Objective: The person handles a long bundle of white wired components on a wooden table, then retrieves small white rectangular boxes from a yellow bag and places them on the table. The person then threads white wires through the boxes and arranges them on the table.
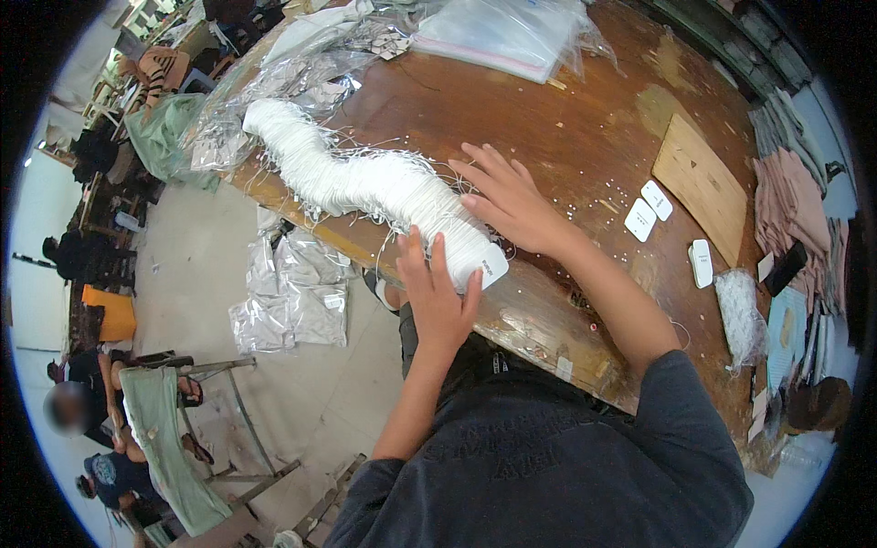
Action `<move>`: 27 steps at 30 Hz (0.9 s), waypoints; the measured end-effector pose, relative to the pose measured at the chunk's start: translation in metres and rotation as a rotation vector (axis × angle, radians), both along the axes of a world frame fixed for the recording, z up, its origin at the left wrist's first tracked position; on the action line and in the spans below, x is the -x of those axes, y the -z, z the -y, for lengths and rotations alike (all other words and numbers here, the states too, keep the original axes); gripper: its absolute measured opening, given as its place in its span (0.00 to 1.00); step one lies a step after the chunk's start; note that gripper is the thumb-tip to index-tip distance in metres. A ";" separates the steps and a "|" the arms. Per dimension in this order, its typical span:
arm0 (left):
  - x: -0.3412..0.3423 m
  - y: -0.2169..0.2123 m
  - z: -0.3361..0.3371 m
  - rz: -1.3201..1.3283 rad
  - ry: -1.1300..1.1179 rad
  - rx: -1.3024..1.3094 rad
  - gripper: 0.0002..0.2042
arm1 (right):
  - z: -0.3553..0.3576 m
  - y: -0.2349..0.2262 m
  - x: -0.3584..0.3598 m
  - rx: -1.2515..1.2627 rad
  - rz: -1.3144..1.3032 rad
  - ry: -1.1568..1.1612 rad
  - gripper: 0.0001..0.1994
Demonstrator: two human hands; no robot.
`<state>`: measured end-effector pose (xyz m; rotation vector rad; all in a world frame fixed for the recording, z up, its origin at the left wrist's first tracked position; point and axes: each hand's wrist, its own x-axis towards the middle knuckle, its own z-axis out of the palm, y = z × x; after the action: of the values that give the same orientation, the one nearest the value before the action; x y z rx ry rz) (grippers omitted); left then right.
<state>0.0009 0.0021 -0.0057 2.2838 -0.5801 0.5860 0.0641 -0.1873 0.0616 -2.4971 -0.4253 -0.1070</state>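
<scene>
A long, curving row of white hang tags (365,182) stands packed on edge on the wooden table (566,119), with loose white strings sticking out along both sides. Its near end shows the face of one tag with small dark print. My left hand (433,297) rests against the near-left side of this end, fingers stretched and apart, thumb by the end tag. On the other side, my right hand (516,203) lies with spread fingers, its thumb side touching or very close to the row. Neither hand is closed round anything.
Loose white tags (640,220) and a flat wooden board (700,187) lie to the right, beside a plastic-wrapped white bundle (740,315). Clear plastic bags (502,36) cover the far edge. Bagged garments (292,292) lie on the floor at left. Other people sit farther left.
</scene>
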 end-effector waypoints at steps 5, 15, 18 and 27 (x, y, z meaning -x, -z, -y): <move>-0.011 0.004 -0.032 -0.025 -0.090 0.144 0.32 | 0.015 0.009 0.036 -0.002 0.048 -0.023 0.31; -0.165 -0.009 -0.129 -0.096 -0.316 0.426 0.33 | 0.004 0.032 0.073 0.197 0.168 -0.065 0.32; -0.201 -0.009 -0.136 -0.160 -0.311 0.379 0.34 | 0.004 0.034 0.075 0.214 0.155 -0.085 0.34; -0.258 -0.008 -0.159 -0.321 -0.139 0.908 0.35 | -0.025 -0.010 -0.016 -0.362 0.090 -0.113 0.34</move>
<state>0.2585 0.1607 0.0020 1.4995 0.0304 0.4106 0.0801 -0.1619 0.0715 -2.1144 -0.5329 -0.2307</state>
